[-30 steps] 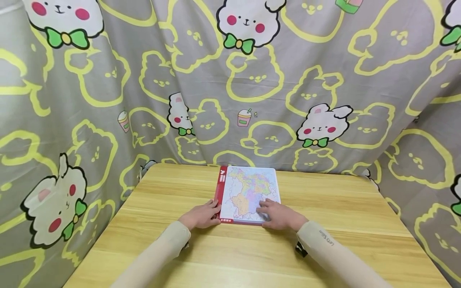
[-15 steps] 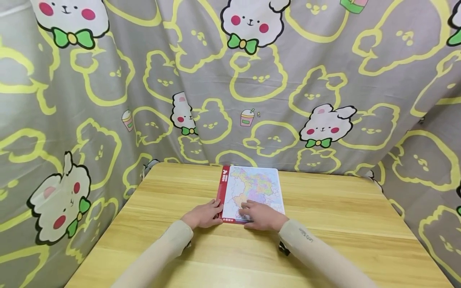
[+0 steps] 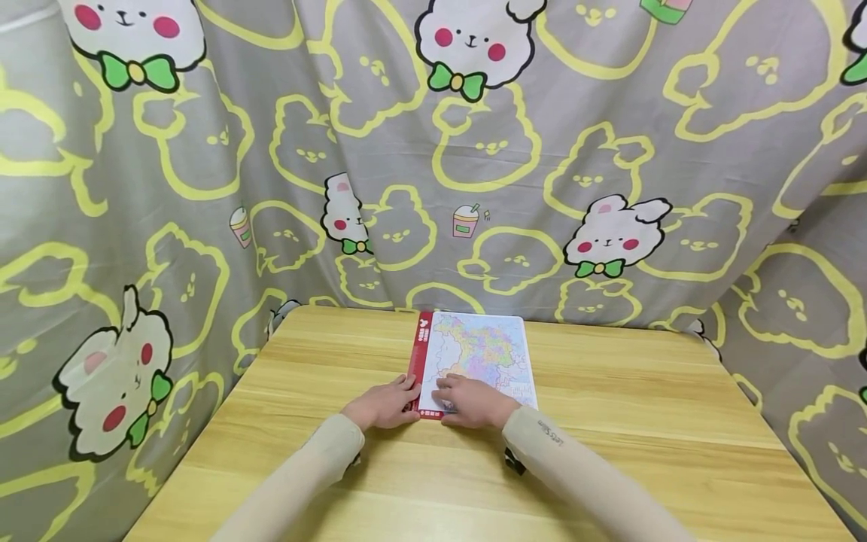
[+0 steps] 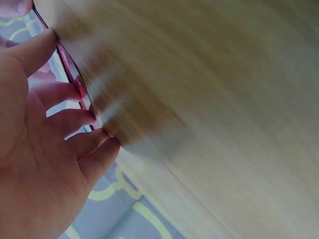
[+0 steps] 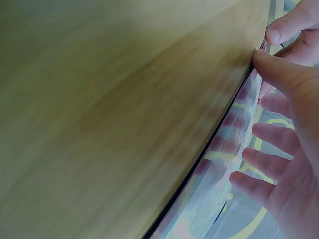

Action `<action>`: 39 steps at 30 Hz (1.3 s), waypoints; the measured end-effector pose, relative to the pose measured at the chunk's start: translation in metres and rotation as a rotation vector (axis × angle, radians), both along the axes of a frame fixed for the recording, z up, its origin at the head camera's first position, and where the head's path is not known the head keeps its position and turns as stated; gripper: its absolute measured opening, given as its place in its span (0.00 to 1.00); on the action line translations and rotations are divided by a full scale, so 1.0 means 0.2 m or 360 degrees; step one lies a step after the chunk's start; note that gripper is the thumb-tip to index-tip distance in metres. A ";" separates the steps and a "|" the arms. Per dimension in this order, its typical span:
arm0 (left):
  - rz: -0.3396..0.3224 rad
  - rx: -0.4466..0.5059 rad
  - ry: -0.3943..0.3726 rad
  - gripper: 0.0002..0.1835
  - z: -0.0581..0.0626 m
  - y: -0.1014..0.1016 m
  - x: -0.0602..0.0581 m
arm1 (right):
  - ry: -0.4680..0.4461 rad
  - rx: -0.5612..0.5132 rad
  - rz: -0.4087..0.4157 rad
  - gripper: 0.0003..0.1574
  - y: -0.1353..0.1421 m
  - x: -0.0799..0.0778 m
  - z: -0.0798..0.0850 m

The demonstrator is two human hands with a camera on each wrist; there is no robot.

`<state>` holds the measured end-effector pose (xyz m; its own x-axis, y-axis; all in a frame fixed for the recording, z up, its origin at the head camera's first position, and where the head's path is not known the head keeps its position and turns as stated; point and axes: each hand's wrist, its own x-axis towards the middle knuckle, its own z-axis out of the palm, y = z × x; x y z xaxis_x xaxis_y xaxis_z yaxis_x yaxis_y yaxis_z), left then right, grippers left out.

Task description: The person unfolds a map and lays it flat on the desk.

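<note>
A flat map board (image 3: 481,346) lies on the wooden table (image 3: 609,391), printed with a coloured map and edged in red along its left side. My left hand (image 3: 382,404) is at its near left corner, fingertips touching the red border and thumb by the near edge. Just right of it, my right hand (image 3: 474,401) extends over the near part of the map, thumb at the near edge. In the right wrist view, the loosely spread fingers (image 5: 269,162) are mirrored in the board's glossy surface. Both hands have relaxed fingers, and the right one hides part of the map.
A grey curtain (image 3: 400,150) with yellow outlines and white cartoon animals hangs behind the table and along both sides. The board's far edge lies close to the table's back edge. Bare wood surrounds the board left, right and in front.
My right hand has slid left along the board's near edge, from its right part to close beside my left hand. The left hand and the board keep their places; the view shifted slightly.
</note>
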<state>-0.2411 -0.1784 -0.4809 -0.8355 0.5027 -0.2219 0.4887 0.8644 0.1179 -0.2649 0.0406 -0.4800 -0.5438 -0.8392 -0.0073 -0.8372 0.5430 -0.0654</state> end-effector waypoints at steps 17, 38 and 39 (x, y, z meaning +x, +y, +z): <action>-0.0021 -0.0033 0.0033 0.34 0.01 0.01 -0.01 | -0.0003 0.0002 -0.0009 0.33 -0.04 -0.03 -0.02; -0.0032 -0.0014 0.0021 0.34 0.01 0.01 0.00 | 0.0048 0.0014 0.0066 0.27 -0.02 -0.02 -0.01; -0.0032 -0.0014 0.0021 0.34 0.01 0.01 0.01 | 0.0055 0.0011 0.0069 0.27 -0.02 -0.02 -0.01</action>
<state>-0.2399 -0.1771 -0.4781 -0.8281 0.5174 -0.2157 0.5075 0.8554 0.1036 -0.2693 0.0366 -0.4811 -0.5070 -0.8619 0.0051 -0.8616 0.5066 -0.0321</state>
